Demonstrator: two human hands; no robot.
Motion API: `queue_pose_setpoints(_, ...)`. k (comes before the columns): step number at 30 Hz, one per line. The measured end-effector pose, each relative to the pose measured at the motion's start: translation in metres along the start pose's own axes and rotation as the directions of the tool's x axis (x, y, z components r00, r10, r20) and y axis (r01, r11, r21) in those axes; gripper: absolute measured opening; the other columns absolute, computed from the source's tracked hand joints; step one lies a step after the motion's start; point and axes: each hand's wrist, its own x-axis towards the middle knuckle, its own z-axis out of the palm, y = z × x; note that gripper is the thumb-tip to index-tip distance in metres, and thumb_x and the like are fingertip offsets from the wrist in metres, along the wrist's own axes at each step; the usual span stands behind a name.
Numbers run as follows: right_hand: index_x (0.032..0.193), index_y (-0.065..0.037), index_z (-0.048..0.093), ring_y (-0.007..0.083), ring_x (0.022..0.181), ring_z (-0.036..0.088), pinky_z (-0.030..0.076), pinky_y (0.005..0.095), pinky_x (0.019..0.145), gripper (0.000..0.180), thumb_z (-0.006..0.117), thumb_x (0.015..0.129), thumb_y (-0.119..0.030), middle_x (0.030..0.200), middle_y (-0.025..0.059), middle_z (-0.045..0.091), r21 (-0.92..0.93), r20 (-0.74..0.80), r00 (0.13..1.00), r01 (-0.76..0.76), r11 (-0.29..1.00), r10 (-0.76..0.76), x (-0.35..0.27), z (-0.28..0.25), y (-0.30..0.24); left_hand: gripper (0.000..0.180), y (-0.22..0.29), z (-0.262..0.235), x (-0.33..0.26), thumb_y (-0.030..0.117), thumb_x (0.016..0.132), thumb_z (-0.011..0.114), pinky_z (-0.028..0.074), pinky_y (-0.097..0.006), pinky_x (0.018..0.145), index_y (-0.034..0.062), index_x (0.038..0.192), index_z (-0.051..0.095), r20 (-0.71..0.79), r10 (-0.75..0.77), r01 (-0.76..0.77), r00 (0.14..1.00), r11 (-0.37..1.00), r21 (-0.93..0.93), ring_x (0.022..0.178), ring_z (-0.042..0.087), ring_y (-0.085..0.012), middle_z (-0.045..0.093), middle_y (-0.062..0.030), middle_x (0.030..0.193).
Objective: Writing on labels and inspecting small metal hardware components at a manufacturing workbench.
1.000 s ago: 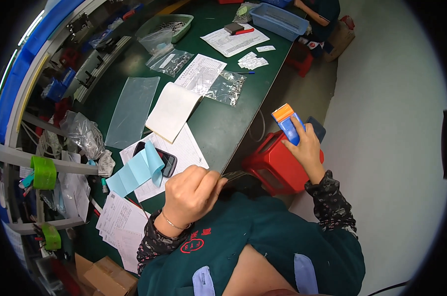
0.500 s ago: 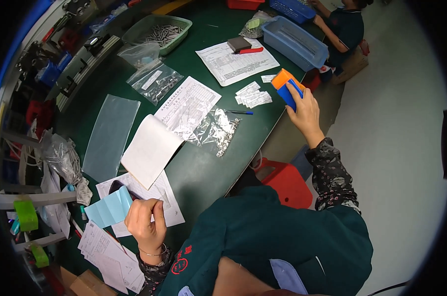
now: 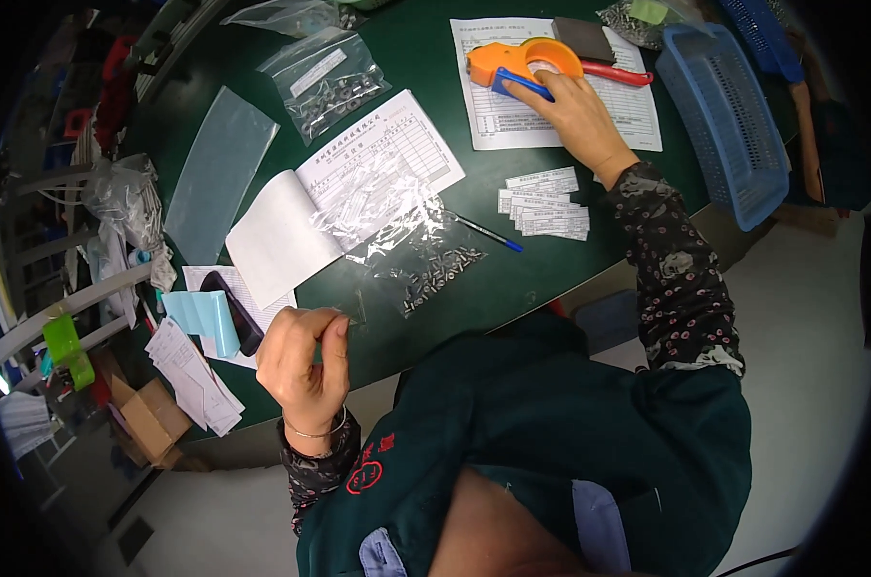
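My right hand (image 3: 575,108) reaches across the dark green table (image 3: 512,284) and grips an orange tape dispenser (image 3: 517,56) by its blue handle. The dispenser rests on a printed white sheet (image 3: 637,115). My left hand (image 3: 301,361) hovers at the near table edge, thumb and fingers pinched on the corner of a small clear plastic bag (image 3: 354,310). Just right of it lies a clear bag of small screws (image 3: 435,262), partly over an open form booklet (image 3: 349,188).
A blue pen (image 3: 490,234) and a stack of white labels (image 3: 546,202) lie mid-table. A blue basket (image 3: 734,115) stands at the right. A light blue pad (image 3: 205,319), a black phone (image 3: 236,313) and loose papers (image 3: 193,375) lie left. A cardboard box (image 3: 147,415) sits below.
My right hand has carried the tape dispenser from beside my body onto the printed sheet. My left hand left the blue pad and now pinches the clear bag at the table edge.
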Motion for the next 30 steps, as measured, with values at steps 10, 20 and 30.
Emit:
queue_pose_setpoints(10, 0.097, -0.007, 0.058, 0.0238, 0.087, 0.051, 0.042, 0.0327, 0.076, 0.030, 0.067, 0.068, -0.011, 0.092, 0.0070, 0.056, 0.267, 0.236, 0.736, -0.677, 0.686, 0.634, -0.133, -0.034, 0.039, 0.005, -0.011, -0.009, -0.026, -0.004, 0.074, 0.058, 0.036, -0.023, 0.048, -0.0025, 0.071, 0.054, -0.017, -0.171, 0.172, 0.985, 0.984, 0.042, 0.053, 0.047, -0.0148, 0.053, -0.0077, 0.063)
queue_pose_setpoints(20, 0.084, -0.007, 0.053, 0.0220, 0.078, 0.049, 0.041, 0.0328, 0.068, 0.030, 0.072, 0.061, -0.008, 0.073, 0.0048, 0.049, 0.190, 0.453, 0.548, -0.830, 0.525, 0.703, -0.130, -0.038, 0.033, 0.005, -0.028, -0.014, -0.035, -0.003, 0.075, 0.058, 0.034, -0.022, 0.046, -0.0023, 0.072, 0.054, 0.000, -0.186, 0.186, 0.983, 0.982, 0.030, 0.053, 0.046, -0.0134, 0.053, -0.0071, 0.064)
queue_pose_setpoints(30, 0.075, -0.002, 0.051, 0.0110, 0.066, 0.046, 0.039, 0.0218, 0.064, 0.014, 0.064, 0.070, 0.000, 0.072, 0.0031, 0.051, 0.312, 0.474, 0.567, -0.823, 0.474, 0.673, -0.135, -0.049, 0.041, 0.007, -0.043, -0.023, -0.052, -0.004, 0.072, 0.061, 0.037, -0.024, 0.046, -0.0007, 0.070, 0.055, -0.059, -0.225, 0.225, 0.973, 0.974, 0.001, 0.050, 0.048, -0.0166, 0.052, -0.0075, 0.061)
